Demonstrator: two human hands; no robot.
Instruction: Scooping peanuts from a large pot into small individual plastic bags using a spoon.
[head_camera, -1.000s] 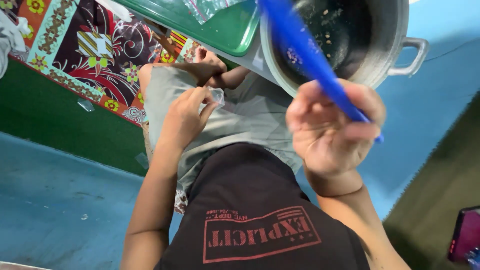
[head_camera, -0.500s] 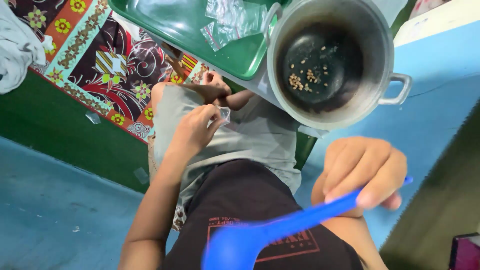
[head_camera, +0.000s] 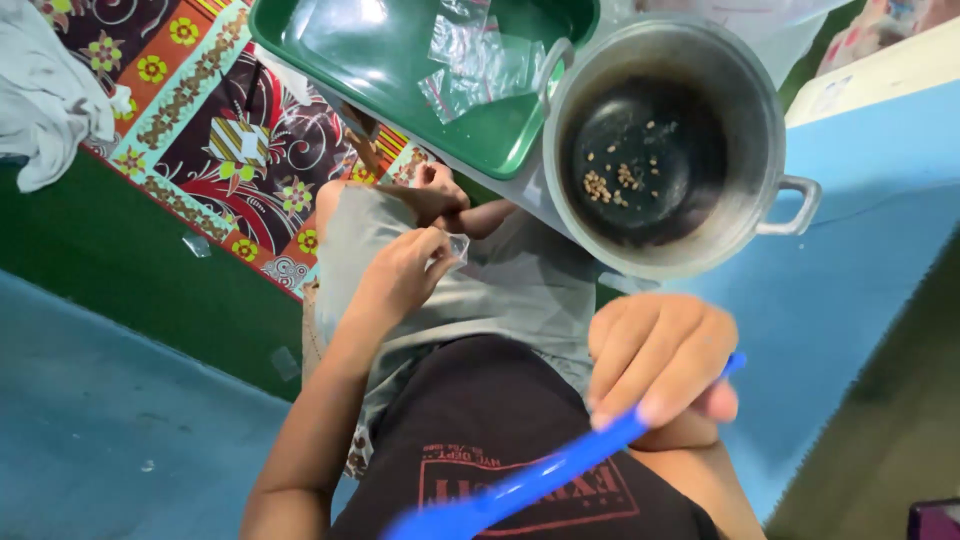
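My right hand (head_camera: 660, 358) grips the handle of a blue plastic spoon (head_camera: 520, 488), whose bowl end points down toward my black shirt. My left hand (head_camera: 405, 272) rests on my lap over grey shorts and pinches a small clear plastic bag (head_camera: 457, 248). In front of my knees stands a metal pot (head_camera: 665, 140) with a dark inside and a few light-coloured grains at the bottom. Beside it, a green tray (head_camera: 420, 70) holds several clear plastic bags (head_camera: 470, 60).
A patterned floral mat (head_camera: 210, 130) lies on the green floor, with a white cloth (head_camera: 50, 100) at the far left. Blue floor (head_camera: 90, 420) spreads at the lower left and a blue surface (head_camera: 850, 290) at the right. Small bits of clear plastic lie on the floor.
My right hand swung the blue spoon from over the pot down toward my chest, uncovering the pot. The left hand stayed on my lap with the small bag.
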